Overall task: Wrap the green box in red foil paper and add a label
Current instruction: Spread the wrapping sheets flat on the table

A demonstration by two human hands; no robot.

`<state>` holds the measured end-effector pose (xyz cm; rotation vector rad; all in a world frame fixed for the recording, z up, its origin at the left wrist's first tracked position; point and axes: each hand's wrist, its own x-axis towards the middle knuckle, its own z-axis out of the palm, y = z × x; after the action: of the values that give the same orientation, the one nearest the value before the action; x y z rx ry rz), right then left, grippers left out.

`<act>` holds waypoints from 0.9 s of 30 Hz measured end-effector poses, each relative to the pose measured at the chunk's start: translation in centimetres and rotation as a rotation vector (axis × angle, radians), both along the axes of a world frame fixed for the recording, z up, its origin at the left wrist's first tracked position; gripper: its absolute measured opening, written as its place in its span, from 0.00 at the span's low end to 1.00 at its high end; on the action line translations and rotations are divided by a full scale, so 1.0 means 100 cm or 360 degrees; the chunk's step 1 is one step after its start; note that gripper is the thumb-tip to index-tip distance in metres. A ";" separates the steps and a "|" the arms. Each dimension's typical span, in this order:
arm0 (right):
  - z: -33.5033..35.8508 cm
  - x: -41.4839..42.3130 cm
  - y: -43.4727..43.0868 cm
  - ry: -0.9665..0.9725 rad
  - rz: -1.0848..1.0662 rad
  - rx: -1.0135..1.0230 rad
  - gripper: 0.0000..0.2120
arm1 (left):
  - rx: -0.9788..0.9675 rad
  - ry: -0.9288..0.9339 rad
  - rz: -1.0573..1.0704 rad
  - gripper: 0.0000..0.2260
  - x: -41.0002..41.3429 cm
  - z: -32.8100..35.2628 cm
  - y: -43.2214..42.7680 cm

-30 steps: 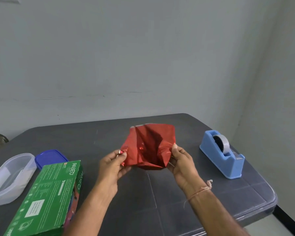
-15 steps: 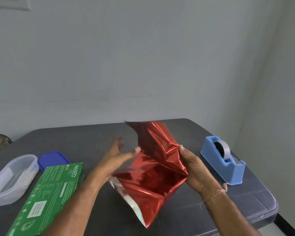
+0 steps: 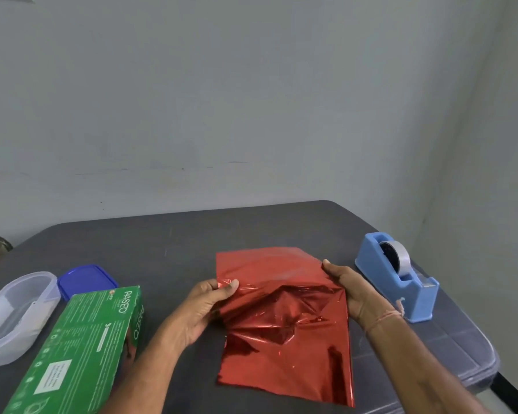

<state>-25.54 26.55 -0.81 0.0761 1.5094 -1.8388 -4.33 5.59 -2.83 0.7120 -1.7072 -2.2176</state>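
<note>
A crinkled sheet of red foil paper [image 3: 284, 327] lies spread over the middle of the dark table [image 3: 168, 249]. My left hand [image 3: 205, 306] pinches its left edge between thumb and fingers. My right hand [image 3: 349, 289] holds the right edge, fingers curled under the sheet. The long green box [image 3: 78, 351] lies flat at the lower left, apart from the foil and from both hands.
A blue tape dispenser [image 3: 396, 277] with a grey roll stands at the right, near the table's edge. A clear plastic tub [image 3: 12, 312] and its blue lid [image 3: 86, 280] sit at the far left behind the green box. A grey wall rises behind the table.
The folded foil has been opened out and lowered flat onto the table. My left hand, which had let go, now pinches the left edge again.
</note>
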 end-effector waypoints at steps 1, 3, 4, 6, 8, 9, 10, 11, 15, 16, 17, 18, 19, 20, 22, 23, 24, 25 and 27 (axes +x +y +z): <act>-0.004 -0.004 -0.002 0.0098 -0.0018 0.0118 0.11 | -0.0032 -0.0025 -0.0017 0.09 0.003 0.002 -0.001; -0.013 -0.009 -0.010 0.0618 -0.0034 0.0444 0.14 | -0.0065 -0.0029 0.0034 0.06 0.003 0.008 0.001; -0.016 -0.006 -0.014 0.1003 -0.0072 0.0660 0.14 | -0.0117 -0.0014 0.0104 0.08 0.001 0.010 0.002; -0.008 0.019 -0.019 0.1662 -0.0351 0.0793 0.12 | -0.0204 0.0028 0.0249 0.11 -0.005 0.017 0.005; 0.007 0.059 -0.031 0.1787 -0.0149 0.0359 0.09 | -0.0187 0.0088 0.0331 0.11 -0.011 0.024 0.012; 0.010 0.078 -0.040 0.1658 0.0124 0.0129 0.10 | -0.0146 0.0111 0.0349 0.10 -0.013 0.029 0.017; 0.008 0.093 -0.048 0.1562 0.0338 0.0003 0.12 | -0.0107 0.0145 0.0345 0.10 -0.014 0.032 0.022; 0.004 0.104 -0.052 0.1512 0.0444 -0.0054 0.15 | -0.0056 0.0188 0.0321 0.11 -0.014 0.037 0.028; -0.004 0.118 -0.059 0.1269 0.0370 -0.0147 0.17 | -0.0084 0.0223 0.0215 0.14 -0.004 0.047 0.033; -0.003 0.117 -0.058 0.1252 0.0338 -0.0151 0.15 | -0.0125 0.0237 0.0190 0.12 0.001 0.048 0.032; -0.001 0.118 -0.056 0.1242 0.0326 -0.0156 0.12 | -0.0131 0.0254 0.0176 0.11 0.005 0.050 0.032; 0.001 0.118 -0.055 0.1234 0.0317 -0.0163 0.10 | -0.0130 0.0270 0.0183 0.09 0.008 0.051 0.031; 0.004 0.118 -0.053 0.1211 0.0312 -0.0175 0.09 | -0.0116 0.0276 0.0201 0.09 0.010 0.051 0.030; 0.006 0.119 -0.051 0.1173 0.0310 -0.0198 0.09 | -0.0098 0.0270 0.0221 0.08 0.011 0.051 0.029; 0.013 0.117 -0.043 0.1073 0.0311 -0.0277 0.11 | -0.0062 0.0207 0.0273 0.07 0.013 0.050 0.025; 0.019 0.115 -0.038 0.1026 0.0291 -0.0302 0.12 | -0.0070 0.0158 0.0311 0.06 0.014 0.047 0.019; 0.024 0.111 -0.031 0.0959 0.0253 -0.0335 0.12 | -0.0080 0.0110 0.0352 0.06 0.017 0.045 0.013; 0.027 0.105 -0.024 0.0859 0.0215 -0.0366 0.11 | -0.0088 0.0057 0.0408 0.05 0.020 0.042 0.004; 0.032 0.089 -0.009 0.0622 0.0146 -0.0398 0.10 | -0.0260 -0.0077 0.0662 0.06 0.027 0.036 -0.015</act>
<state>-16.68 25.61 2.35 -0.4894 1.4902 -2.0314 -1.62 4.09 0.79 0.9822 -1.5662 -1.7721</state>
